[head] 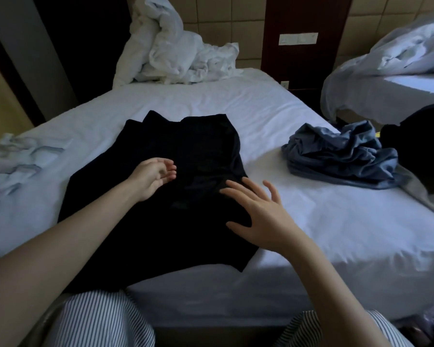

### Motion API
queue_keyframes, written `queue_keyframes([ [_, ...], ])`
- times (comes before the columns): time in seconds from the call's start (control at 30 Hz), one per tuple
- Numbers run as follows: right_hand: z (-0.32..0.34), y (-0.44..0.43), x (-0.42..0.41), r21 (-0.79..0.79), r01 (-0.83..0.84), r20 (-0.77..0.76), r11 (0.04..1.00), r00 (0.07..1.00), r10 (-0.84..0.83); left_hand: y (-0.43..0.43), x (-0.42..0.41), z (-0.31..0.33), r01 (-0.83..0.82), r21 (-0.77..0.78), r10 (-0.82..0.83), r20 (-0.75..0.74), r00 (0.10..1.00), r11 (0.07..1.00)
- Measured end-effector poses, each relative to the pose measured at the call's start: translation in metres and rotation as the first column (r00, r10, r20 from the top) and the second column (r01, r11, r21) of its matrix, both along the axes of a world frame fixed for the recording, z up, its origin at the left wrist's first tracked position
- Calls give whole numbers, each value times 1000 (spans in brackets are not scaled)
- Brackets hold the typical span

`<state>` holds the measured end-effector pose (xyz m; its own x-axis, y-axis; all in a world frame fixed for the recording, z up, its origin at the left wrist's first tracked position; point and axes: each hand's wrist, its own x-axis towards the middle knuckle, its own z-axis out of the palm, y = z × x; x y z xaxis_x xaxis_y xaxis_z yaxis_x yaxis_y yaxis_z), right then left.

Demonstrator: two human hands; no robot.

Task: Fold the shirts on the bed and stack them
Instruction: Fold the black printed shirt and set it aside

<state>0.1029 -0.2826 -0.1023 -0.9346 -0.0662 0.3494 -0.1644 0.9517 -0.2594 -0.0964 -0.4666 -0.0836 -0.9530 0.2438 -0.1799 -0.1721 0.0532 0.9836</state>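
bed [311,221]: one, white-sheeted | shirts: two counted, black shirt [186,151] laid flat mid-bed, blue shirt [336,156] crumpled near right edge | left hand [150,176]: loosely curled, nothing held | right hand [258,211]: fingers spread over black shirt's edge

A black shirt [181,186] lies flat on the bed [311,221]. The right hand [258,211] spreads its fingers [236,187] on it. The left hand [152,177] is half curled above it. A crumpled blue shirt [341,156] sits well right of the fingers.
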Motion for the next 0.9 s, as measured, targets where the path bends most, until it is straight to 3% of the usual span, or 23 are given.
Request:
queue_keyframes([
  [0.03,0,0,2,19,62,30,998,998,-63,1,5,3,10,-38,-10,2,1000,999],
  [0.1,-2,-2,7,-12,163,74,987,984,-161,11,20,12,73,-263,-75,2,997,962],
  [0.17,-3,-3,9,-32,213,103,977,973,-208,26,34,17,130,-510,-162,-19,987,850],
  [0.27,-2,-2,7,-176,215,102,961,975,-200,47,46,15,82,-688,-246,-144,958,721],
  [0.33,1,-2,8,-255,267,104,929,963,-248,55,47,10,48,-702,-239,-176,955,710],
  [0.47,-1,-3,11,-168,369,25,914,929,-370,66,51,9,-20,-726,-267,-278,923,688],
  [0.63,-4,-3,10,-222,153,-3,963,988,-157,57,42,11,-230,-729,-295,-514,806,644],
  [0.73,-1,-3,13,-271,20,80,962,997,1,37,22,6,-102,-735,-290,-386,876,670],
  [0.83,0,-2,14,-365,42,97,930,995,-7,22,14,3,20,-611,-251,-295,922,792],
  [0.9,0,0,12,-391,82,113,917,993,-40,13,18,7,87,-570,-258,-227,939,817],
])
